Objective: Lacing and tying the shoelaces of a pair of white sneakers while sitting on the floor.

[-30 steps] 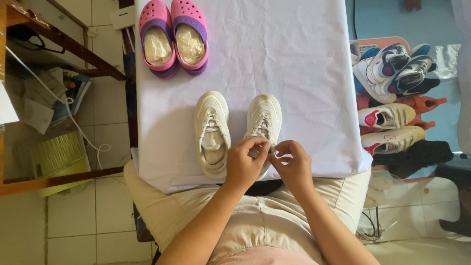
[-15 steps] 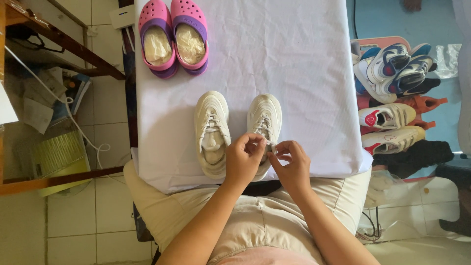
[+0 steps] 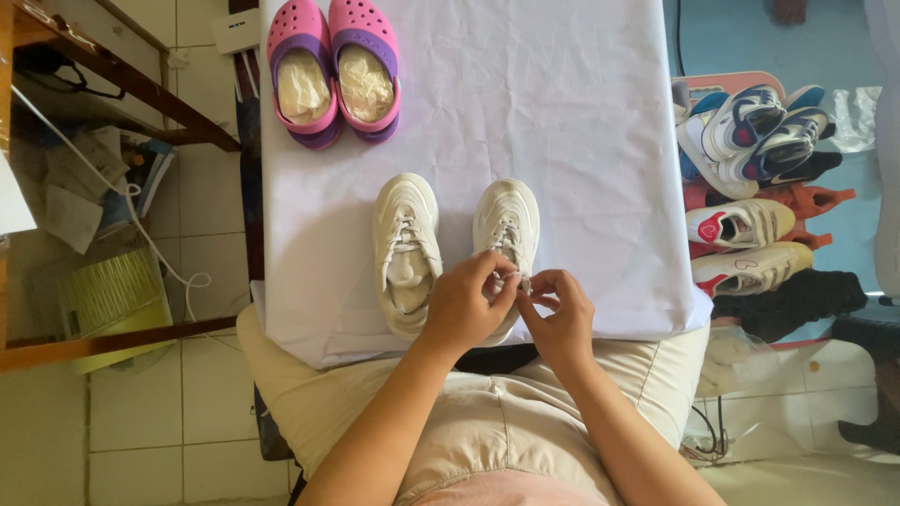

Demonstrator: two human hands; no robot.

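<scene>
Two small cream sneakers stand side by side, toes away from me, on a table under a white cloth (image 3: pixel 581 141). The left sneaker (image 3: pixel 405 245) lies untouched, its laces loose. Both my hands work at the near end of the right sneaker (image 3: pixel 507 217). My left hand (image 3: pixel 466 305) covers its heel and pinches a lace end. My right hand (image 3: pixel 555 314) pinches the other lace end just beside it, fingertips nearly touching. The knot itself is hidden by my fingers.
A pair of pink and purple clogs (image 3: pixel 333 67) stuffed with paper sits at the table's far left. A pile of several shoes (image 3: pixel 755 187) lies on the floor to the right. A wooden frame (image 3: pixel 112 333), papers and a cable are on the left floor.
My hands have stayed on the right sneaker's laces, with the fingers drawing a little closer together over the lace ends. Nothing else moved.
</scene>
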